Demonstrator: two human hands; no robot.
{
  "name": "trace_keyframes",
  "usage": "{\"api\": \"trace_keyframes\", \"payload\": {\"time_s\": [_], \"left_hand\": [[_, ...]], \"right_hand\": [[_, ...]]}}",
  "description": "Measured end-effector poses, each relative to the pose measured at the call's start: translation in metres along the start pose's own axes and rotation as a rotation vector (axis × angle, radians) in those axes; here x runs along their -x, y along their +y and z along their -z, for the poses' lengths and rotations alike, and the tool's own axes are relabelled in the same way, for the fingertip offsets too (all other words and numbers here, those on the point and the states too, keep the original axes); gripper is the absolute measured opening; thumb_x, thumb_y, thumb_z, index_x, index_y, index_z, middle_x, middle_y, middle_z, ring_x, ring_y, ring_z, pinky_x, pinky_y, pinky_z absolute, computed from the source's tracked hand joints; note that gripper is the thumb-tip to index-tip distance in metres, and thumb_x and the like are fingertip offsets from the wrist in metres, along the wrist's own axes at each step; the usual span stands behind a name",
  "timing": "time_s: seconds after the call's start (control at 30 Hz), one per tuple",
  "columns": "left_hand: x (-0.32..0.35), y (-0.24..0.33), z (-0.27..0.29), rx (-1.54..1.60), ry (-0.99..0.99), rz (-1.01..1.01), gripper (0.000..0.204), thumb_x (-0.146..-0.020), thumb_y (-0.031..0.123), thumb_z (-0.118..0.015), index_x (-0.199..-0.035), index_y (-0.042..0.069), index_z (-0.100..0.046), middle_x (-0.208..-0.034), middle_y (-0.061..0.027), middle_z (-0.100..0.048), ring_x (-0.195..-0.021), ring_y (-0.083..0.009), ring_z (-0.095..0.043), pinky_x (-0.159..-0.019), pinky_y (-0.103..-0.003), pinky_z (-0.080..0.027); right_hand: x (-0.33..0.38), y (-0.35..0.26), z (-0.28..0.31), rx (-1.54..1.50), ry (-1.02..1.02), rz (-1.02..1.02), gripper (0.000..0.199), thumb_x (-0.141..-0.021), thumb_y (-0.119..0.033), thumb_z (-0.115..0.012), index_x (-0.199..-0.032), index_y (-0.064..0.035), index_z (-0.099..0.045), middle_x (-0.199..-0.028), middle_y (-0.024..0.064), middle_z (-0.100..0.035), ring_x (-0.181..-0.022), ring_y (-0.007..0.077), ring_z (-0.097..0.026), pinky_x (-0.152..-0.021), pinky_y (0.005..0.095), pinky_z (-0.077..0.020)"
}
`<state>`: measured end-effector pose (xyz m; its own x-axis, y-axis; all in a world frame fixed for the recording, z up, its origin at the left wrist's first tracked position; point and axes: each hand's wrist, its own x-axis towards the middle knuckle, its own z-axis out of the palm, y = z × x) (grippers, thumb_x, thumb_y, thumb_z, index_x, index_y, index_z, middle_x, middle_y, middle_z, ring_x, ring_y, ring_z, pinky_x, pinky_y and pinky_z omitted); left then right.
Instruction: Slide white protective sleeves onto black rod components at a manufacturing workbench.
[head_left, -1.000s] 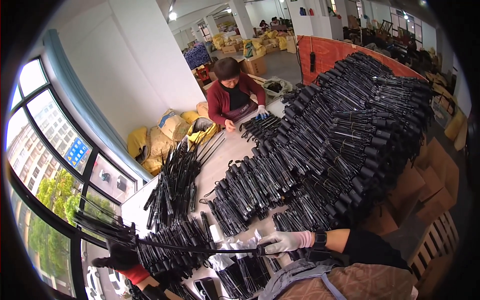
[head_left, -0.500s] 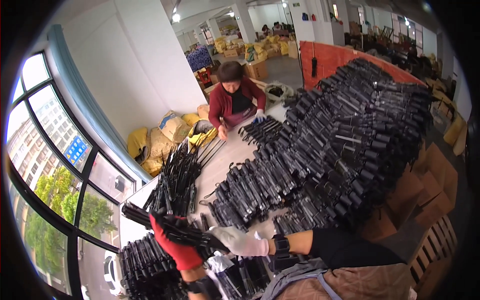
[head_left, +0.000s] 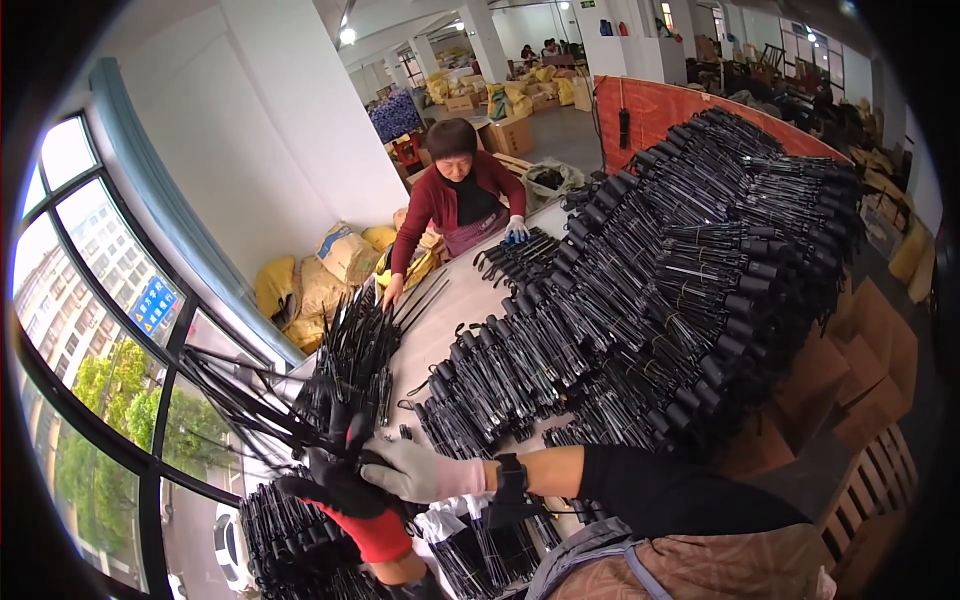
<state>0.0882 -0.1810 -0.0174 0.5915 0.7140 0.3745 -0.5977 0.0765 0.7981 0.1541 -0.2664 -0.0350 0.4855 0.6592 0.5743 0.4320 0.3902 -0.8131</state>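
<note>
Left hand (head_left: 345, 490), in a black-and-red work glove, has its grip closed around a bundle of thin black metal umbrella ribs (head_left: 255, 400) that fan out up and left over the near-left edge of the pale tabletop (head_left: 450, 310). Right hand (head_left: 410, 470), in a grey-white glove, reaches across and touches the same bundle just beside the left hand; whether its grip is closed cannot be told. A black watch (head_left: 510, 475) sits on the right wrist. A large heap of black folded umbrella frames (head_left: 690, 270) covers the tabletop to the right. A smaller pile of black frames (head_left: 290, 540) lies below the hands. A person in a red cardigan (head_left: 455, 195) leans over the far end.
</note>
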Motion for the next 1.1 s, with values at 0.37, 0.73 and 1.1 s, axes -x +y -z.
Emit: {"api": "trace_keyframes", "payload": {"time_s": [0.37,0.73,1.1], "left_hand": [[0.004,-0.012,-0.004,-0.315,0.080,-0.115,0.043,-0.101,0.038,-0.043,-0.114,0.000,-0.057,-0.091,-0.0080,-0.060,-0.081,-0.0167,-0.058,-0.078,-0.031,-0.048],[-0.078,0.067,0.125,-0.017,0.183,-0.235,0.070,-0.096,0.054,-0.045,-0.145,0.005,-0.035,-0.138,-0.0172,-0.050,-0.120,-0.0285,-0.052,-0.099,-0.036,-0.042],[-0.154,0.043,0.067,0.414,-0.216,0.087,0.066,-0.095,0.050,-0.051,-0.140,0.004,-0.040,-0.125,-0.0165,-0.058,-0.105,-0.0221,-0.059,-0.090,-0.038,-0.048]], "right_hand": [[0.011,0.004,-0.009,-0.028,-0.029,-0.080,0.034,-0.097,-0.027,-0.050,-0.108,0.0038,-0.061,-0.091,0.0198,-0.067,-0.085,0.0289,-0.065,-0.077,0.0369,-0.0495],[0.138,0.032,0.089,-0.211,-0.180,-0.333,0.031,-0.100,-0.030,-0.050,-0.107,-0.0019,-0.061,-0.070,-0.0025,-0.057,-0.051,0.0046,-0.050,-0.045,0.0204,-0.0385],[0.208,-0.003,0.099,-0.172,-0.063,-0.610,0.043,-0.101,-0.033,-0.047,-0.121,0.0034,-0.055,-0.087,0.0064,-0.064,-0.070,0.0124,-0.059,-0.064,0.0257,-0.0470]]}}
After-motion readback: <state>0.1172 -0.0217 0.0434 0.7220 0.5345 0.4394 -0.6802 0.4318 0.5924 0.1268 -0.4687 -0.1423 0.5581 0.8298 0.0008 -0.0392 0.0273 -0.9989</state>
